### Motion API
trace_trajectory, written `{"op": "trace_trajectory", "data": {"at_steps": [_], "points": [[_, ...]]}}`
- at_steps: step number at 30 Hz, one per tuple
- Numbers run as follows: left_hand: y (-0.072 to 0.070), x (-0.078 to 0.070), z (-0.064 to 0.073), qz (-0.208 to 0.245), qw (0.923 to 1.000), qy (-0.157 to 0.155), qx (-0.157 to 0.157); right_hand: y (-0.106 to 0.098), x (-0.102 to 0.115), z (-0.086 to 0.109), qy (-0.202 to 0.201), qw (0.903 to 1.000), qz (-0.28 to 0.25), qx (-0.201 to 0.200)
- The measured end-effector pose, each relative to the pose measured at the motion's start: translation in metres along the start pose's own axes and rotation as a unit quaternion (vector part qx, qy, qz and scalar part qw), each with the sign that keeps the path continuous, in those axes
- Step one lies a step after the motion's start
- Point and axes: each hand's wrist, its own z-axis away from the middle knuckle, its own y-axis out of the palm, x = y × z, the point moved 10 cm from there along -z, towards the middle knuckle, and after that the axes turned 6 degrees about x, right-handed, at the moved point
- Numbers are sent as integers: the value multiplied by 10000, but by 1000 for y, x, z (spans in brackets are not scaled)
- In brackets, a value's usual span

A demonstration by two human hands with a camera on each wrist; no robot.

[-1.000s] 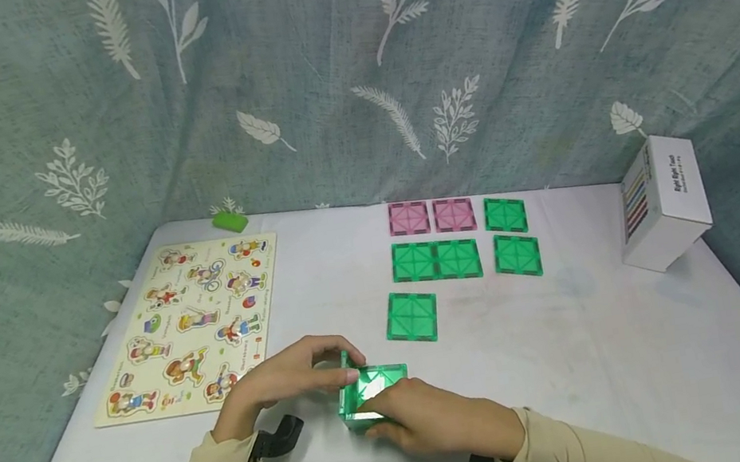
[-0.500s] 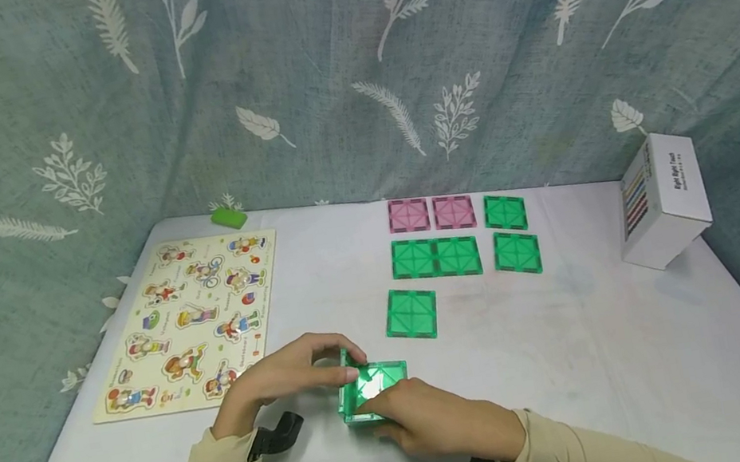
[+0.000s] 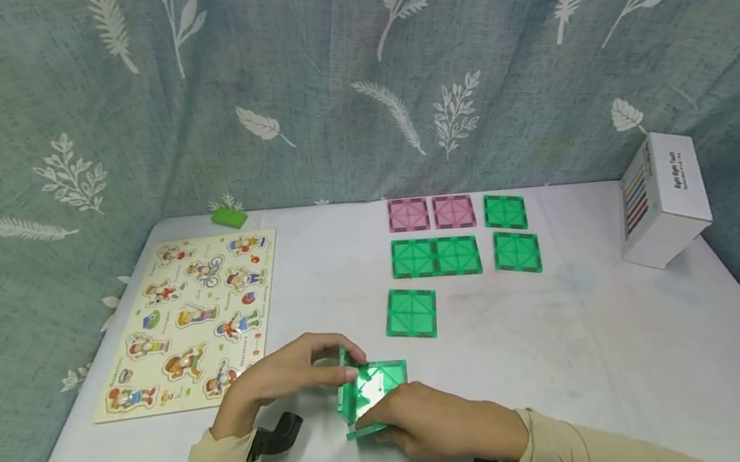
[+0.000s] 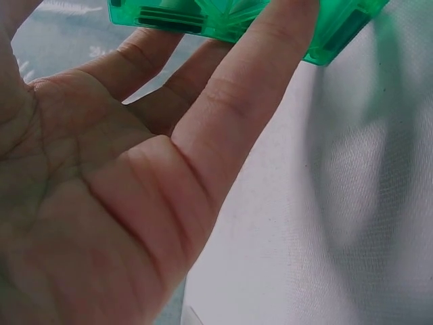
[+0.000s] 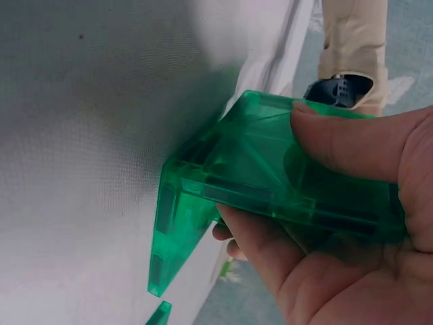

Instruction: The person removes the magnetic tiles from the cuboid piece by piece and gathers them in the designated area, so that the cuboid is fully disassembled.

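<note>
Green translucent magnetic tiles form a small open corner at the front middle of the table in the head view. One square tile point(image 3: 387, 374) lies flat, and another tile point(image 3: 346, 403) stands upright along its left side. My left hand point(image 3: 294, 372) pinches that upright tile near its top, thumb on the inner face. At the near side my right hand point(image 3: 436, 421) grips a further green tile point(image 3: 365, 431) by thumb and fingers, largely covering it. In the right wrist view this gripped tile point(image 5: 250, 152) has another tile point(image 5: 172, 223) angled off its edge.
Beyond the hands lie a single green tile point(image 3: 411, 313), a joined green pair point(image 3: 435, 257), two more green tiles and two pink tiles point(image 3: 408, 215). A picture puzzle board point(image 3: 170, 327) is at left, a green block point(image 3: 229, 219) behind it, a white box point(image 3: 671, 207) at right.
The near tile in my right hand has shifted slightly toward me, and a gap shows between it and the left upright tile. My left hand has stayed in place.
</note>
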Motion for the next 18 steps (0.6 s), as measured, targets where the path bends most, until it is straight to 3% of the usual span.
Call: {"op": "trace_trajectory", "data": {"at_steps": [9,18], "points": [[0,-3,-2,-22,10000,-39,62,4,4,5,-276,9994,56,180],[-1,1,-2,-55,9999,-84,52,8,5,13,-530,9950,-566,623]]}}
